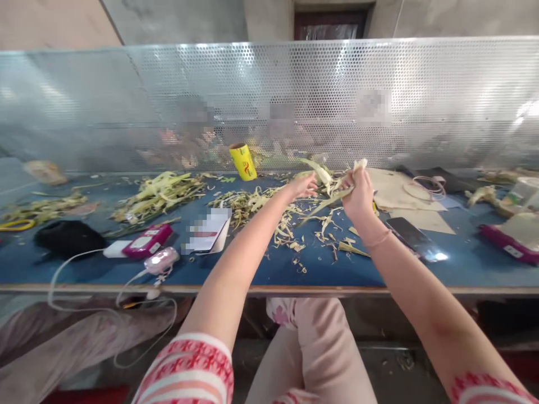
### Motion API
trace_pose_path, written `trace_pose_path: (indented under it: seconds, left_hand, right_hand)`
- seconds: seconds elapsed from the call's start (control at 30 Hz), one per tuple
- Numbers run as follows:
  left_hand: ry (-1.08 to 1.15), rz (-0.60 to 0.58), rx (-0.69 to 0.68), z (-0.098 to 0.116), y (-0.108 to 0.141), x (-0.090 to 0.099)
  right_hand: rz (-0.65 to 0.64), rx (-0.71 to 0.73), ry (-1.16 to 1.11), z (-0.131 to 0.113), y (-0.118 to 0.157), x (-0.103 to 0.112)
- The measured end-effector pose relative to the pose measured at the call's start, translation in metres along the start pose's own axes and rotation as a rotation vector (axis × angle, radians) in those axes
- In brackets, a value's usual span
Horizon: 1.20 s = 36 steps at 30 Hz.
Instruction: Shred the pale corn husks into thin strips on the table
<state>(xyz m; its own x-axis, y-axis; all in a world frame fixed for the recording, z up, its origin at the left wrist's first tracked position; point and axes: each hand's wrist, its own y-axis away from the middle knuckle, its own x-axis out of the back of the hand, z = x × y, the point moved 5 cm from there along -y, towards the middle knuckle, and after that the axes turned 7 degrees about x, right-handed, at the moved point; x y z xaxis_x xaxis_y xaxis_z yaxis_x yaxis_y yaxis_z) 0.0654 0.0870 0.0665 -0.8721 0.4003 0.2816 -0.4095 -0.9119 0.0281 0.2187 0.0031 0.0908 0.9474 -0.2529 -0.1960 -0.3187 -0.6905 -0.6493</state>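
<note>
My right hand (359, 193) is closed around a pale yellow-green plant strip (325, 175), like husk or a leaf; part of it pokes out above the fingers. A long piece hangs down to the left from this hand. To the left of it, my left hand (304, 186) reaches forward with fingers apart, close to the strip's left end, and nothing shows in its grasp. Under both hands lie plant scraps (252, 203), scattered in thin shreds over the blue table (278, 272).
A yellow tube (243, 161) leans near the perforated metal screen (261, 84). Leaf strips (158, 193) are heaped to the left. Phones (208, 231) (415, 238), a magenta box (148, 241) with white cable, a black bundle (69, 241) and brown paper (400, 191) lie around. Someone's leg (84, 336) is at left.
</note>
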Motion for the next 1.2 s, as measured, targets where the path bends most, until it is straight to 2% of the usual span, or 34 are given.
trace_pose_path:
  seconds: [0.03,0.07,0.1,0.17,0.23,0.37,0.53,0.63,0.77,0.93,1.1,1.2]
  left_hand:
    - [0.049,-0.152,0.120,-0.012,0.015,-0.004]
    - [0.075,-0.247,0.189,-0.023,0.030,-0.006]
    - [0.078,-0.268,0.204,-0.031,0.044,-0.004]
    - [0.059,-0.197,0.134,-0.044,0.062,0.004]
    - [0.056,-0.170,0.100,-0.056,0.070,0.006]
    - [0.161,-0.173,0.168,-0.069,0.069,0.002]
    - [0.274,-0.086,0.168,-0.069,0.067,0.001]
    - [0.270,-0.108,0.153,-0.070,0.069,-0.002]
    - [0.198,-0.127,0.083,-0.071,0.068,-0.002]
    - [0.170,-0.088,0.056,-0.077,0.064,0.004]
    - [0.158,-0.067,0.056,-0.076,0.066,0.008]
    - [0.120,-0.079,0.062,-0.074,0.067,0.005]
  right_hand:
    - [0.080,-0.055,-0.090,0.017,0.002,-0.010]
    - [0.127,-0.109,-0.153,0.033,0.004,-0.018]
    - [0.152,-0.151,-0.206,0.045,0.006,-0.024]
    - [0.121,-0.228,-0.272,0.062,0.011,-0.032]
    - [0.030,-0.293,-0.306,0.070,0.018,-0.036]
    - [-0.138,-0.399,-0.338,0.066,0.032,-0.035]
    - [-0.144,-0.471,-0.199,0.063,0.036,-0.028]
    - [-0.180,-0.481,-0.097,0.066,0.038,-0.028]
    - [-0.198,-0.486,-0.109,0.068,0.041,-0.031]
    - [-0.099,-0.437,-0.158,0.073,0.036,-0.027]
    - [0.115,-0.412,-0.188,0.077,0.024,-0.009]
    - [0.197,-0.409,-0.196,0.075,0.018,0.001]
